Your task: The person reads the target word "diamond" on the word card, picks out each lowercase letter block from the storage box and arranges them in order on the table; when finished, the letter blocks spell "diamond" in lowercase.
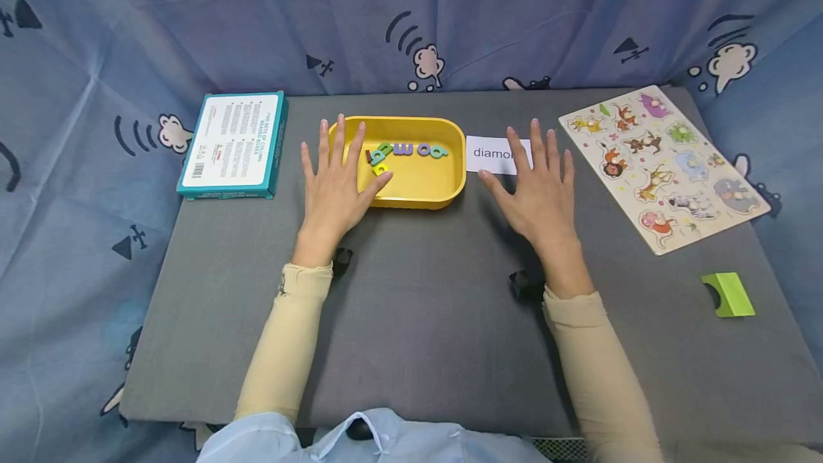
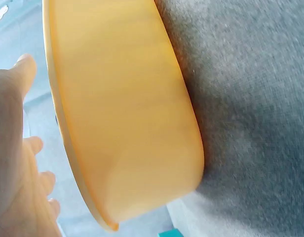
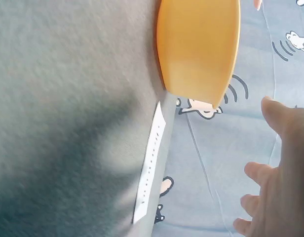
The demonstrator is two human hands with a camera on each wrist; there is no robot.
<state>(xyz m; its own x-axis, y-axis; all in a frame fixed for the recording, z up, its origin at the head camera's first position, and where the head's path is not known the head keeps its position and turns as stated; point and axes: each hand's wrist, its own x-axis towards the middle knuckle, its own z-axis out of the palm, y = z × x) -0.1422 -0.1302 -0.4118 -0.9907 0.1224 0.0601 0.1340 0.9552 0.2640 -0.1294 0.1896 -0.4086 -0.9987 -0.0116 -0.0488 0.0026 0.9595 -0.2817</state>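
A yellow tray (image 1: 418, 195) stands on the table, with several small coloured letters (image 1: 403, 150) inside, mostly towards its back. My left hand (image 1: 334, 188) hovers over the tray's left end, fingers straight and spread, holding nothing. In the left wrist view its fingers (image 2: 47, 182) are beside the tray's rim (image 2: 68, 143), apart from it. My right hand (image 1: 541, 195), also spread and without anything in it, is above the table right of the tray. Its fingers partly cover a white card (image 1: 485, 152) printed "diamon"; the word's end is hidden. The right wrist view shows the card (image 3: 149, 165) lying flat.
A teal box (image 1: 234, 141) with a white label lies at the back left. On the right is a wooden animal puzzle board (image 1: 662, 163), set at an angle. A green arched block (image 1: 729, 295) sits near the right edge. Patterned blue cloth (image 1: 489, 20) hangs behind the table.
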